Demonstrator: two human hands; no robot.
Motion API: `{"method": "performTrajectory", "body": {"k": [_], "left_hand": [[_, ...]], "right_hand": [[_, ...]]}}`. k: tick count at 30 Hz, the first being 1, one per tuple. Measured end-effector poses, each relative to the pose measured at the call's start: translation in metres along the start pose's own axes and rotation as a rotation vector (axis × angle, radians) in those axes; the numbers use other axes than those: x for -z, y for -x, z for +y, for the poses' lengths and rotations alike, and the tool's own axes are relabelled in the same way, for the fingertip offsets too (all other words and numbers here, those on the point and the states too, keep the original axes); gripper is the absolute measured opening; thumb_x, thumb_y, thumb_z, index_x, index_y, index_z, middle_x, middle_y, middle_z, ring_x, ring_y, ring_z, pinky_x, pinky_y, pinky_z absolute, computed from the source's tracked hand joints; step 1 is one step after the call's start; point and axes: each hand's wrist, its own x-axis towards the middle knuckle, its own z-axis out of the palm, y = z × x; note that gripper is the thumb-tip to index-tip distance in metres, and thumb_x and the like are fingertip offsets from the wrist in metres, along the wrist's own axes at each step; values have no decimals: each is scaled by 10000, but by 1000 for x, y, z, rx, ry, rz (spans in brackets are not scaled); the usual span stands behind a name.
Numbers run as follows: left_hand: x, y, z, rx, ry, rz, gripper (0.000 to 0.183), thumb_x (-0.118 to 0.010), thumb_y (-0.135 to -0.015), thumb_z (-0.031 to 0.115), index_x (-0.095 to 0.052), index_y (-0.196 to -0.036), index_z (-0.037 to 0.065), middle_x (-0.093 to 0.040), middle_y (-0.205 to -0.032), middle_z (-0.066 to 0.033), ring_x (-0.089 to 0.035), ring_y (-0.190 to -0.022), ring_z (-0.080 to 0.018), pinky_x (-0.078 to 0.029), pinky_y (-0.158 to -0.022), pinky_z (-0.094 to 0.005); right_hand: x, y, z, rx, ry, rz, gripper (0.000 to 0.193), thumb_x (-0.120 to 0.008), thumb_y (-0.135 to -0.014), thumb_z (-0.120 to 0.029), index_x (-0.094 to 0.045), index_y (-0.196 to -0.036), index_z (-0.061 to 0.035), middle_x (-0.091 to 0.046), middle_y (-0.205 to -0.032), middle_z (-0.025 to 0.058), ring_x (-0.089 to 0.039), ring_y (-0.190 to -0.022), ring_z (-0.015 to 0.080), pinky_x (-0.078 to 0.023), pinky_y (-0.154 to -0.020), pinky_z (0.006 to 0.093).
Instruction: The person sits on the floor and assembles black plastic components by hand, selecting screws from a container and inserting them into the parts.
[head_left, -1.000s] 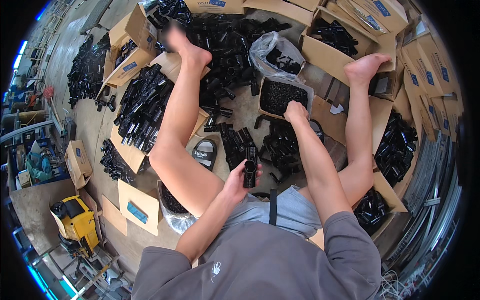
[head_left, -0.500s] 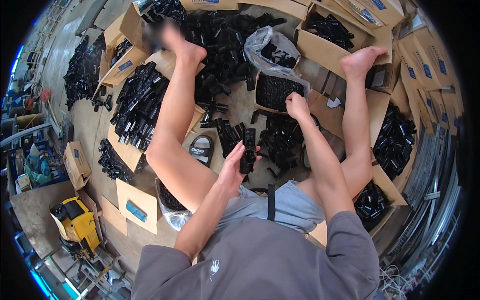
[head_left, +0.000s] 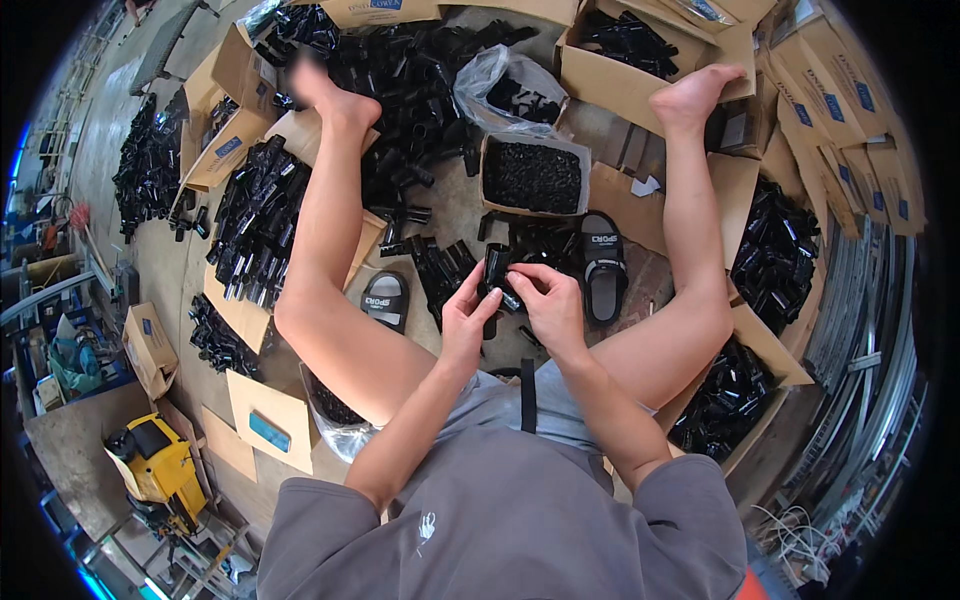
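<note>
My left hand [head_left: 464, 325] holds a black tubular plastic fitting [head_left: 496, 264] upright, fingers wrapped round its lower part. From the other side my right hand [head_left: 552, 308] meets the fitting, thumb and forefinger pinched at its side. Anything tiny between those fingertips is hidden. Beyond my hands stands an open carton of small black pieces [head_left: 535, 177]. Black fittings [head_left: 440, 275] lie in a pile just past my left hand, with more of them [head_left: 545, 243] in front of the carton.
A clear plastic bag [head_left: 480, 85] of black parts sits behind the carton. Sandals [head_left: 603, 270] lie between my legs. Heaps of fittings [head_left: 262, 215] and open cardboard boxes [head_left: 625, 85] surround me. A phone [head_left: 270, 431] rests on cardboard at left; metal profiles [head_left: 865, 350] lie at right.
My right hand has come back from the carton of small pieces to the fitting in my left hand. The fitting is now between both hands. The view has shifted slightly.
</note>
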Motion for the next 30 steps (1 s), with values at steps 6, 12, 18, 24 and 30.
{"method": "performTrajectory", "body": {"k": [6,12,18,24,30], "left_hand": [[-11,4,-6,-191,-103,54,629,-717,-964,28,-480,-1545,-11,-671,-1186,24,-559,-902,-5,-467,-772,-179],[-20,9,-5,-255,-116,41,630,-692,-966,-20,-463,-1552,-22,-662,-1249,-16,-579,-986,-33,-492,-839,-192],[-17,7,-7,-255,-108,13,622,-681,-971,-27,-457,-1552,-29,-652,-1313,-49,-601,-1043,-56,-506,-912,-213],[-20,6,-15,-238,-59,-1,607,-670,-979,-29,-455,-1546,-40,-623,-1407,-90,-607,-1172,-95,-502,-999,-250],[-23,9,-17,-176,-55,49,589,-670,-972,-39,-475,-1527,-55,-626,-1411,-120,-608,-1198,-117,-486,-1035,-254]], "right_hand": [[-8,8,12,51,43,122,217,-754,-946,-126,-788,-1091,32,-776,-994,97,-697,-867,114,-544,-787,255],[-11,13,19,64,-58,169,223,-756,-932,-186,-794,-1037,8,-755,-976,150,-730,-851,224,-549,-764,328],[-12,15,10,254,243,213,192,-751,-919,-157,-767,-993,20,-739,-990,162,-722,-926,313,-546,-835,379],[-7,18,16,150,118,193,205,-757,-909,-153,-781,-1036,5,-748,-1016,160,-733,-931,293,-550,-829,359],[-3,15,18,112,148,185,213,-757,-911,-175,-792,-1015,8,-761,-990,162,-742,-899,290,-553,-812,361]]}}
